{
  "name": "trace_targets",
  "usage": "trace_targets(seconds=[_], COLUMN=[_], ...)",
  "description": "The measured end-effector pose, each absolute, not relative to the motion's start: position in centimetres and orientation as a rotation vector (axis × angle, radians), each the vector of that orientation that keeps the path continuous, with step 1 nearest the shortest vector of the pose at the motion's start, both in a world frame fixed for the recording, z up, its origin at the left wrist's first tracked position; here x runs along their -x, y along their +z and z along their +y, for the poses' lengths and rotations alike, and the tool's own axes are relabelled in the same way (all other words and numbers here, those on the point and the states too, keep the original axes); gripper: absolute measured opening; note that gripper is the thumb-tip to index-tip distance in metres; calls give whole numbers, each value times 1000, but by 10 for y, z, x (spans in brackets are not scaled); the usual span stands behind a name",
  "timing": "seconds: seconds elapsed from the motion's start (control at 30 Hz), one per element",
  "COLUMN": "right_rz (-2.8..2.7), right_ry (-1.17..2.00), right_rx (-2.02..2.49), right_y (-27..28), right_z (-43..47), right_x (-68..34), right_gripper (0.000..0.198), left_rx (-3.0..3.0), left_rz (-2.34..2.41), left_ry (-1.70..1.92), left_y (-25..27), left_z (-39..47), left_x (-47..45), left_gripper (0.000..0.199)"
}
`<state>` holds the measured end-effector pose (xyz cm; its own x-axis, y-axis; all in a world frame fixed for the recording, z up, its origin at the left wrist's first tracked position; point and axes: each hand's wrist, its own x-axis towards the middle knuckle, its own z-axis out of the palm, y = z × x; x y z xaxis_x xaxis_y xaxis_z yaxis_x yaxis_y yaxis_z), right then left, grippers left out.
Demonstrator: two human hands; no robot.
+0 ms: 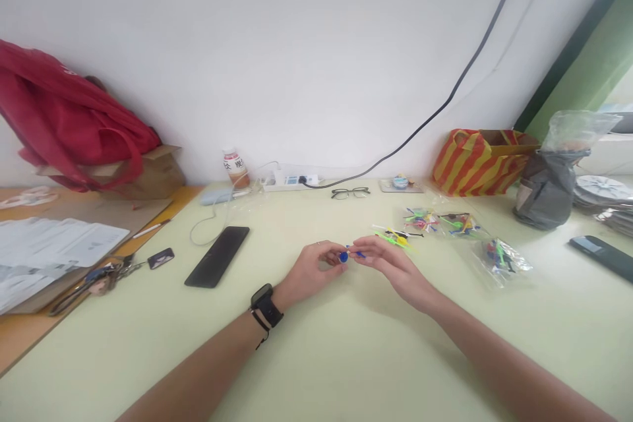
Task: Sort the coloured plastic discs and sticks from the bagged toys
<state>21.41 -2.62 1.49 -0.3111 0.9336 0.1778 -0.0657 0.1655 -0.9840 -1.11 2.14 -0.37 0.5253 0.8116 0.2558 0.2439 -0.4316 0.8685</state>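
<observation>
Tabletop (316,362): pale green | wall (297,66): white | left fingers (327,248): pinching blue disc (343,256) | right fingers (374,244): pinching blue sliver (359,254)

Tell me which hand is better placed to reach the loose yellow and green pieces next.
Probably the right hand: it is nearer the loose pieces, which lie just beyond it. The left hand is farther off, with a round blue part in its grip.

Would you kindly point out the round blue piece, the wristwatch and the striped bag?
Round blue piece (343,256), head view: its round face.
Wristwatch (270,308), head view: its dark strap.
Striped bag (472,163), head view: its front side.
</observation>
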Motion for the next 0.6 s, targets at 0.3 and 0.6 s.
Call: trace_targets(seconds=[0.3, 0.6], right_rz=[-1557, -1729], right_ry=[1130, 1006], right_rx=[1066, 1104], right_y=[6, 11], right_z=[-19, -25], right_x=[-213, -210], right_gripper=[27, 27], left_rx=[-1913, -1869], left_rz=[922, 826], left_ry=[896, 872], left_y=[-5, 3], left_z=[22, 16], left_x=[10, 8], left_gripper=[25, 28])
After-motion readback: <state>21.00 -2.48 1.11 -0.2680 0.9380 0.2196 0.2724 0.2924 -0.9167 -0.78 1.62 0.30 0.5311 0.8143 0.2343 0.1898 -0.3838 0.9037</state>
